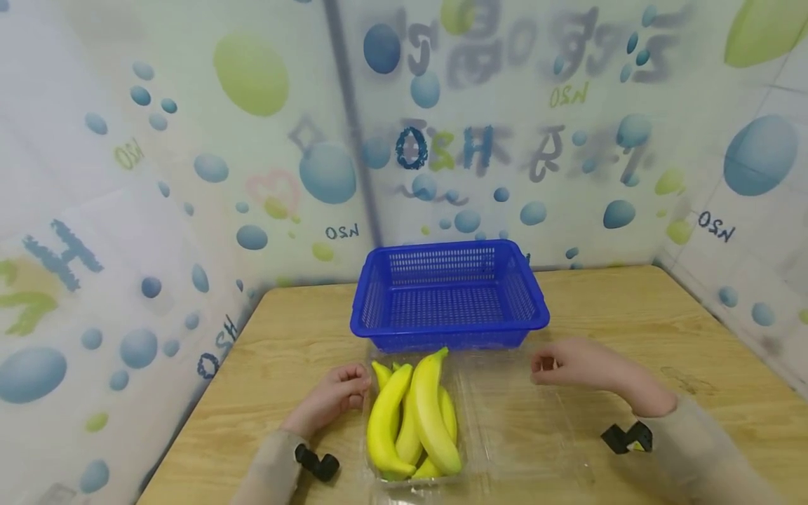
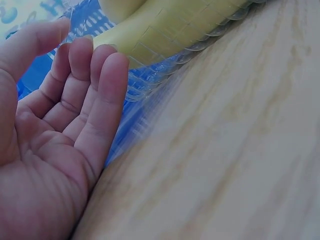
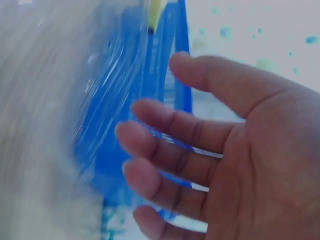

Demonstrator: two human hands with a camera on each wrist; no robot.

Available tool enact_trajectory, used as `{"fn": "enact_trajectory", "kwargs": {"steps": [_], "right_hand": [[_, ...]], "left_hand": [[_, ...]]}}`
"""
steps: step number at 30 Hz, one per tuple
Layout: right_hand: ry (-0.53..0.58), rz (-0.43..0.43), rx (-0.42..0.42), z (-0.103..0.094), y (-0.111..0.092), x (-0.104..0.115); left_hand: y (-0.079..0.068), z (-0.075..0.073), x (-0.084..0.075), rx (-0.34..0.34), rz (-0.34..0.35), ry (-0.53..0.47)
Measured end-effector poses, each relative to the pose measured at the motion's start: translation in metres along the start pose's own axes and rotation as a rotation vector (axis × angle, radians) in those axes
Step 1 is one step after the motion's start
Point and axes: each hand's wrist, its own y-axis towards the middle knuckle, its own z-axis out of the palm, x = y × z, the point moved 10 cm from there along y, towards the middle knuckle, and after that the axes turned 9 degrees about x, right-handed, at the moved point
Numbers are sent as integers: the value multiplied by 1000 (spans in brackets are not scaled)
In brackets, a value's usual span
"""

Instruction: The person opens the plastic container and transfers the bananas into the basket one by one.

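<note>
A clear plastic clamshell box (image 1: 463,459) lies open on the table, its base filled with several yellow bananas (image 1: 432,414). To the right its see-through lid (image 1: 524,428) is spread flat. My left hand (image 1: 337,396) is at the left side of the base; in the left wrist view, thumb and fingertips (image 2: 80,47) pinch the thin clear rim beside the bananas. Over the lid's far right part hovers my right hand (image 1: 564,365), its fingers loosely bent. The right wrist view shows nothing between those fingers (image 3: 142,135), with blurred clear plastic beyond them.
Directly behind the box stands a blue plastic basket (image 1: 451,337) with slotted walls and nothing inside. The wooden table (image 1: 297,322) meets patterned walls (image 1: 284,140) at the back and both sides.
</note>
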Motion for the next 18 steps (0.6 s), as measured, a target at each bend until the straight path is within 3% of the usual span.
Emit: {"fn": "enact_trajectory", "kwargs": {"steps": [5,10,18], "right_hand": [[-111,-110,47,3,17,44],[-218,-246,24,9,34,80],[-371,-408,-41,22,48,115]], "left_hand": [[0,0,0,1,-10,1],[-1,0,1,-14,-22,-3],[0,-2,3,-29,-19,2]]}}
